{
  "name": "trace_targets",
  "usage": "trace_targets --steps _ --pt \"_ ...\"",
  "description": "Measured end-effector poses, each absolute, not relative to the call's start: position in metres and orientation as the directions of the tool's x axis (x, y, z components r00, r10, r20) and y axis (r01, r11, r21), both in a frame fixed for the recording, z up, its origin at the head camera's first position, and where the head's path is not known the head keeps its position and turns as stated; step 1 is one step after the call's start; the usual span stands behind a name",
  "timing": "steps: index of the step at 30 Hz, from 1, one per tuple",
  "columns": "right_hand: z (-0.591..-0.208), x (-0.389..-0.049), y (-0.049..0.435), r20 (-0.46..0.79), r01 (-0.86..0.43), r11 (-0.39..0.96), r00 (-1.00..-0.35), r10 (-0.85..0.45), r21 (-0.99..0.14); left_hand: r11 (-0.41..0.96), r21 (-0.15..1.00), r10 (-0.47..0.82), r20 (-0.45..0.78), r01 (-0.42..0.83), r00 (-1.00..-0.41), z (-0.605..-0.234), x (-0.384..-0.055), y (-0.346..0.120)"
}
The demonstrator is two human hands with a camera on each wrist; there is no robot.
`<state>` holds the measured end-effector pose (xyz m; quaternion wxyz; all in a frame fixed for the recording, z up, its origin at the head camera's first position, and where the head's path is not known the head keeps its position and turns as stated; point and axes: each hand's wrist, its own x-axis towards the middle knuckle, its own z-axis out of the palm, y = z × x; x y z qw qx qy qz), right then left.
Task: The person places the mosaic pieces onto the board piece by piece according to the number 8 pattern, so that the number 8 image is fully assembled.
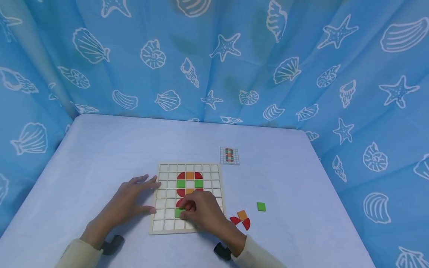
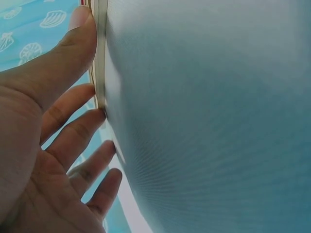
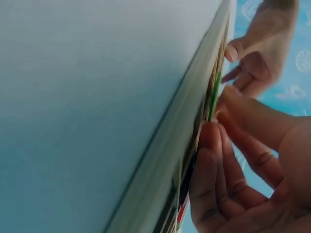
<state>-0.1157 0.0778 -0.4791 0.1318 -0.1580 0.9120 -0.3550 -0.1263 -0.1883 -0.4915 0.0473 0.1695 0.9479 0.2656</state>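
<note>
A wooden grid board [image 1: 164, 230] lies on the table with red, orange and green tiles set in its cells. My left hand [image 1: 130, 199] rests at the board's left edge, fingers spread and thumb touching the frame. In the left wrist view, the fingertips of that left hand [image 2: 63, 141] meet the board's side. Over the lower middle of the board, my right hand [image 1: 204, 210] pinches at a green square tile [image 1: 179, 213] lying in a cell. The right wrist view shows the thumb and index finger of the right hand [image 3: 243, 160] against that green tile [image 3: 214, 97]. Some cells are hidden under this hand.
Right of the board lie a loose orange square [image 1: 242, 215], two red quarter-round tiles [image 1: 246, 223] and a green square [image 1: 261, 206]. A small pattern card [image 1: 229, 155] lies beyond the board's far right corner. A blue shell-print curtain [image 1: 214, 74] surrounds the white table [image 1: 285, 167].
</note>
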Motion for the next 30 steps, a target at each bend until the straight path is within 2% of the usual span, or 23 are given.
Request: trace_targets --steps 7,13,21,30 --pt "-0.471 -0.115 0.12 -0.088 -0.122 0.559 -0.939 -0.333 -0.82 0.802 0.52 0.343 0.005 0.296 -0.939 -0.495 -0.127 -0.19" --pt "-0.474 -0.113 0.174 -0.071 -0.026 0.554 -0.986 -0.153 -0.832 0.801 0.517 0.346 0.009 0.301 -0.938 -0.494 -0.127 -0.19" --pt "-0.48 -0.103 0.244 -0.123 0.161 0.637 -0.987 0.103 -0.754 0.817 0.496 0.338 0.002 0.295 -0.941 -0.492 -0.127 -0.188" --pt "-0.485 -0.097 0.279 -0.22 0.289 0.718 -0.957 0.19 -0.634 0.818 0.492 0.338 0.009 0.298 -0.941 -0.491 -0.127 -0.187"
